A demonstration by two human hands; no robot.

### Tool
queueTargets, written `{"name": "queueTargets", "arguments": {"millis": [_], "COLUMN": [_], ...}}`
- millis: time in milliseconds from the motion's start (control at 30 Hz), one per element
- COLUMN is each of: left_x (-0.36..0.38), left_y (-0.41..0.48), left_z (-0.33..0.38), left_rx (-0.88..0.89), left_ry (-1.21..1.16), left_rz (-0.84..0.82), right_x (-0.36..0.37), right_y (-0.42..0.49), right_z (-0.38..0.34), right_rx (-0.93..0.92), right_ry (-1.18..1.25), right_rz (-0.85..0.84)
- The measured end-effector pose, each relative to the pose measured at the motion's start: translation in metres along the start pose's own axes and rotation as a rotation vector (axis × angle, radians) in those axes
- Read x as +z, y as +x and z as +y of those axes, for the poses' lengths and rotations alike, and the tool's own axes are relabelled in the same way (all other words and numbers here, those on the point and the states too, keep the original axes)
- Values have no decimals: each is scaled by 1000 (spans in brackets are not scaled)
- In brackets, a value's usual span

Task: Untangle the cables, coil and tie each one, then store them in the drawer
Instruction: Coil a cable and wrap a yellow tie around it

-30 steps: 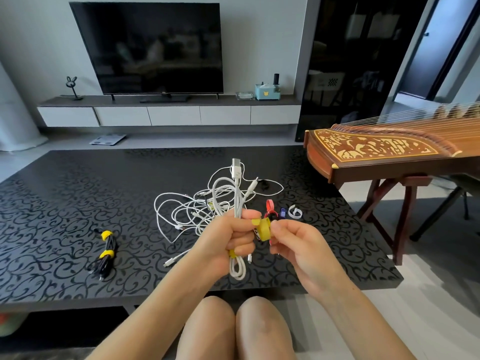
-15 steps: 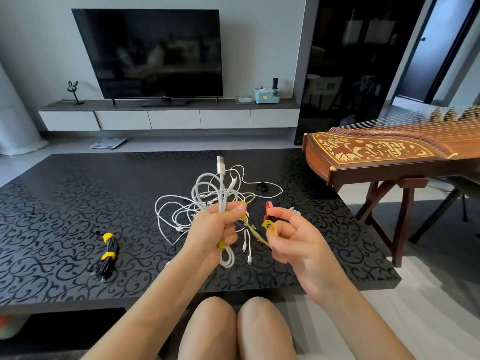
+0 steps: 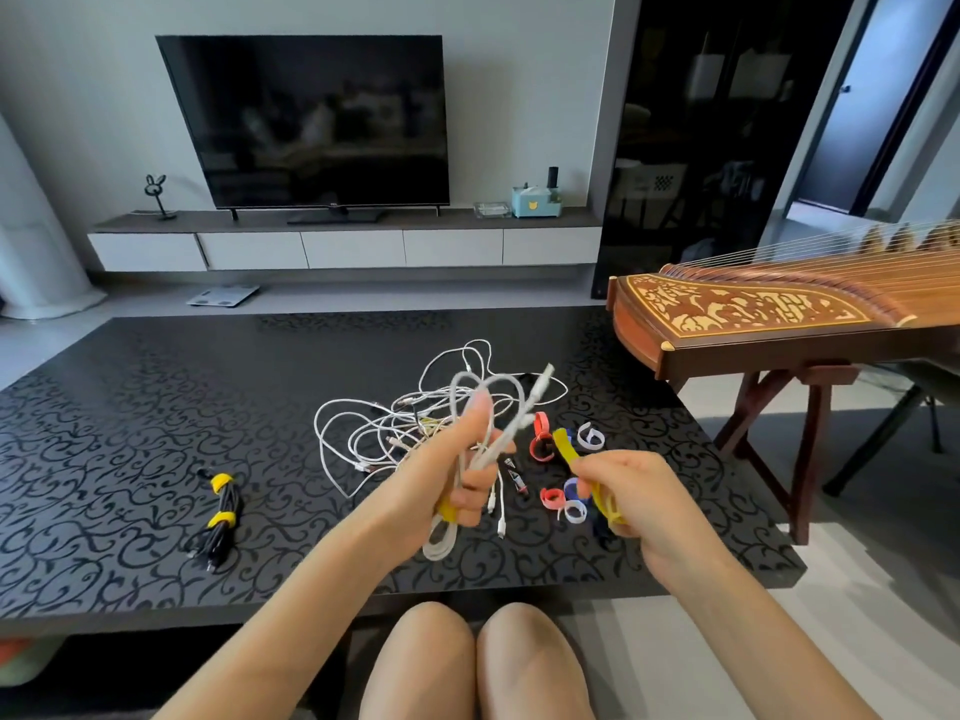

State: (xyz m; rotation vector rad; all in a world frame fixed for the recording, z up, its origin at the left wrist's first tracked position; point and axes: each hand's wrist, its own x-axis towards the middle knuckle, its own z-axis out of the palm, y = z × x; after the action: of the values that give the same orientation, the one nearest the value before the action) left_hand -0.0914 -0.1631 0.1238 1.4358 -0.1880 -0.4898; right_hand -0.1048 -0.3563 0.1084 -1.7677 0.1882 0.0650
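My left hand (image 3: 457, 475) grips a coiled white cable (image 3: 441, 537) above the table; one yellow tie is wrapped round it at my fingers, and its plug end sticks up to the right. My right hand (image 3: 634, 501) pinches a loose yellow tie strap (image 3: 569, 449), held apart from the coil. A tangle of white cables (image 3: 374, 428) lies on the black patterned table (image 3: 130, 407) behind my left hand. A black cable bundle (image 3: 221, 517) with two yellow ties lies at the left. Several red, blue and white ties (image 3: 563, 498) lie between my hands.
A wooden zither (image 3: 753, 314) on a stand is at the table's right end. A TV (image 3: 311, 122) stands on a low white drawer unit (image 3: 353, 249) at the far wall. My knees (image 3: 478, 662) are below the table's near edge.
My right hand has pulled the yellow strap away to the right and unrolled it. My left hand has tilted the white coil. Several ties on the table have come into view.
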Motion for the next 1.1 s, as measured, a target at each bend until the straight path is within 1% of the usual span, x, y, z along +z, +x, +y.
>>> {"name": "queueTargets", "arguments": {"millis": [67, 167, 233, 300, 333, 400, 467, 533, 600, 700, 767, 833, 933, 1100], "left_x": [1, 9, 14, 17, 18, 19, 16, 15, 16, 19, 22, 24, 26, 28], "left_y": [2, 6, 7, 7, 7, 6, 7, 6, 6, 7, 8, 10, 13, 15], "left_z": [-2, -7, -11, -11, -12, -11, -10, -8, -6, -6, -6, -6, -5, -5], "left_rx": [-88, -111, -140, -176, -189, -204, -209, -212, -197, -127, -75, -38, 7, 181], "left_ry": [-66, -85, -81, -23, 14, 47, 38, 33, 32, 68, 60, 36, 17, 14], "left_rz": [-59, -86, -129, -172, -175, -157, -114, -51, 19, 133, 204, 258, 306, 333], "right_x": [0, 12, 19, 21, 22, 21, 23, 24, 25, 22, 18, 18, 25, 35], "right_y": [7, 15, 19, 21, 22, 20, 20, 21, 23, 25, 24, 21, 16, 11], "right_z": [-1, -1, 0, 0, 0, -4, -8, -9, -6, -1, 2, 1, -5, -8], "right_rx": [39, 51, 15, -79, -148, -268, -323, -343, -318, -301, -308, -285, -297, -368], "right_ry": [-8, -31, -10, 100, 151, 144, 109, 91, 79, 54, 41, 79, 138, 248], "right_rz": [18, -42, -89, -167, -233, -352, -396, -398, -376, -324, -323, -324, -299, -259]}}
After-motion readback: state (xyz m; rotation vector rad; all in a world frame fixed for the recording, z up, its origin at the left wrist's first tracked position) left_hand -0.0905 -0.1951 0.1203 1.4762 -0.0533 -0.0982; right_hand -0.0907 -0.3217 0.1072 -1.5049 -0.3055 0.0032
